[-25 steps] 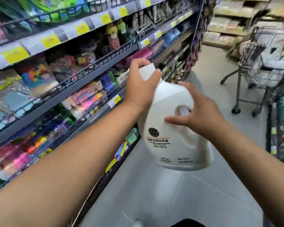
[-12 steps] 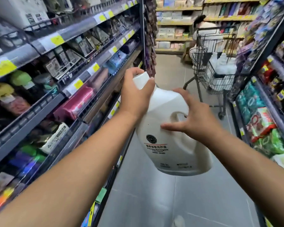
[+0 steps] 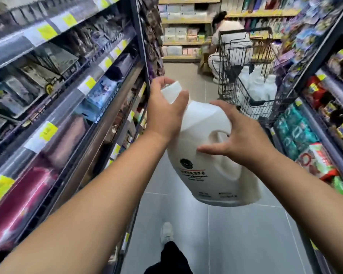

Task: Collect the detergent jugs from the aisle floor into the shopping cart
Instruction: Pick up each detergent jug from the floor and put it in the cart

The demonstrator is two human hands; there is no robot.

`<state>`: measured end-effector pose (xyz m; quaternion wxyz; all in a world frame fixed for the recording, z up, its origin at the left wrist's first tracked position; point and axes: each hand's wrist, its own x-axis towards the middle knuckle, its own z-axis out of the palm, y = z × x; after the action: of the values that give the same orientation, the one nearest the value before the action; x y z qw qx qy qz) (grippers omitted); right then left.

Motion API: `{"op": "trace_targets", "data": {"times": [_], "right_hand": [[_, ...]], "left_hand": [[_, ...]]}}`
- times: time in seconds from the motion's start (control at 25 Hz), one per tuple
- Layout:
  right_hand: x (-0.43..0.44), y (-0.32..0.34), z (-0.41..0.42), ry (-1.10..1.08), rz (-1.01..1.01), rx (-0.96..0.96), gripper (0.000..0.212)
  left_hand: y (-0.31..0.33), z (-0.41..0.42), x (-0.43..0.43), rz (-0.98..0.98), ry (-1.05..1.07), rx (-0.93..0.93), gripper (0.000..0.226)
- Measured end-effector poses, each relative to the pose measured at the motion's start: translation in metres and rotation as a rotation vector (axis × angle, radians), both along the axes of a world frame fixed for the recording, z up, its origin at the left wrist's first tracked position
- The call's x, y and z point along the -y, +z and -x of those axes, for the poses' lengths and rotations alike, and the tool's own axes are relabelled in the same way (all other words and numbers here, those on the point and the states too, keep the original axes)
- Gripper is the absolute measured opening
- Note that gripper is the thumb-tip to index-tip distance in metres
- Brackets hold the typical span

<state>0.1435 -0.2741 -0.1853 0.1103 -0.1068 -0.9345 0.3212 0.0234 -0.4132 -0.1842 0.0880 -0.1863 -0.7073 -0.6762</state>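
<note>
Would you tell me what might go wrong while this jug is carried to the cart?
The jug hangs tilted, the left hand gripping only its cap and the right hand clawed over its top: it may slip. A person crouches behind the cart; a heavy drop-in could nudge it into them.

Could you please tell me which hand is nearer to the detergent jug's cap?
Left. The left hand grips the cap of the detergent jug; the right hand is lower down, on its body.
</note>
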Motion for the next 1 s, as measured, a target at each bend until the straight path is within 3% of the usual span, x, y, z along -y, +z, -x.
{"op": "trace_targets", "data": {"times": [0.2, 0.48, 1.0], "right_hand": [[-0.058, -0.011, 0.123, -0.139, 0.031, 0.015, 0.104], [-0.163, -0.016, 0.231, -0.339, 0.065, 0.054, 0.105], [-0.443, -0.035, 0.407, -0.373, 0.031, 0.136, 0.108]], "left_hand": [[-0.003, 0.136, -0.074, 0.052, -0.160, 0.027, 0.031], [-0.002, 0.263, -0.202, 0.129, -0.355, 0.041, 0.030], [-0.033, 0.443, -0.489, 0.110, -0.369, 0.050, 0.029]]}}
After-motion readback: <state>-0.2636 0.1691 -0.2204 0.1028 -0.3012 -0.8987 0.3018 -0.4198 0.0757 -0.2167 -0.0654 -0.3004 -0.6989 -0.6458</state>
